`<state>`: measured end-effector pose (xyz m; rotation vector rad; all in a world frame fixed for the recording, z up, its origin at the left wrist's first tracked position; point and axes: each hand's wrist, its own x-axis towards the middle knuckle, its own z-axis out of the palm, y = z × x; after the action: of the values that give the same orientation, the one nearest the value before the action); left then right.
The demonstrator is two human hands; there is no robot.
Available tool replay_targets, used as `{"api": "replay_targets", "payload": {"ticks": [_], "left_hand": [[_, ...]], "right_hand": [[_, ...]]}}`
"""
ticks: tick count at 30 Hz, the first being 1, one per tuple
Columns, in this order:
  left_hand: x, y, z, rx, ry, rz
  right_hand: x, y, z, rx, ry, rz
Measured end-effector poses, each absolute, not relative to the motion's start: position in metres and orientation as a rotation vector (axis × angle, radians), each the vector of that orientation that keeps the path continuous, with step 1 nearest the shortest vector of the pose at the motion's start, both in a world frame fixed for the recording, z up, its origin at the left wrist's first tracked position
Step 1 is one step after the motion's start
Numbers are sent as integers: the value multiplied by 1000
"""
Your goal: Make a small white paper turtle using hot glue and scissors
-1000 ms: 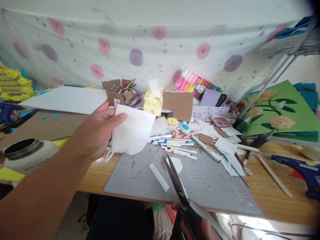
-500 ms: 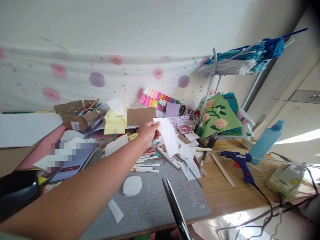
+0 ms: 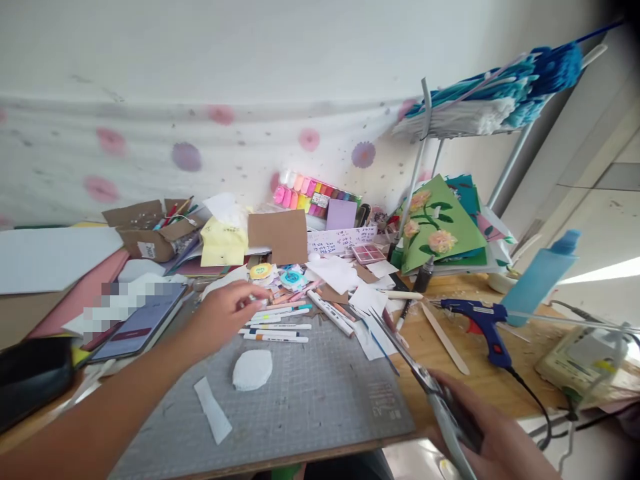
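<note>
My left hand reaches over the grey cutting mat, fingers loosely apart and empty, with its fingertips at a row of white markers. Low at the right, my right hand grips a pair of scissors. The blades are almost together and point up-left over the mat's right edge. A rounded white paper cut-out and a white paper strip lie on the mat. A white paper sheet lies among scraps behind the markers.
A blue glue gun, a wooden stick and a blue bottle are at the right. A yellow tissue box, cardboard boxes, a green flower card and colourful clay stand behind. A tablet lies left.
My left hand let go of the white paper sheet at the back and drew back to the markers. My right hand swung the scissors right and came into view.
</note>
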<state>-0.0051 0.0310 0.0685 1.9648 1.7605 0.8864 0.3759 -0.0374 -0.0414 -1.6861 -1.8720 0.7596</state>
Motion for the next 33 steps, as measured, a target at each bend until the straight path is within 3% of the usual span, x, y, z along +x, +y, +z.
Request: {"api": "replay_targets", "payload": {"ticks": [6,13,19,24,33], "left_hand": [[-70,-40,26,1981,1792,521],[-84,-59,-8,2201,1720,415],[-87,-54,-13,2023,1679,677],[-86,-45,5,1689,1559,877],[-53,-12,22,1285,1150,1125]], "right_hand": [[345,15,-18,-2053,-1974,300],[333,45,-31,-2113,-2090,113],[348,51,-49,-2081,-2179,31],[326,44,-24,-1801,-2080,-232],[154,46,24,-886,-1800,1185]]}}
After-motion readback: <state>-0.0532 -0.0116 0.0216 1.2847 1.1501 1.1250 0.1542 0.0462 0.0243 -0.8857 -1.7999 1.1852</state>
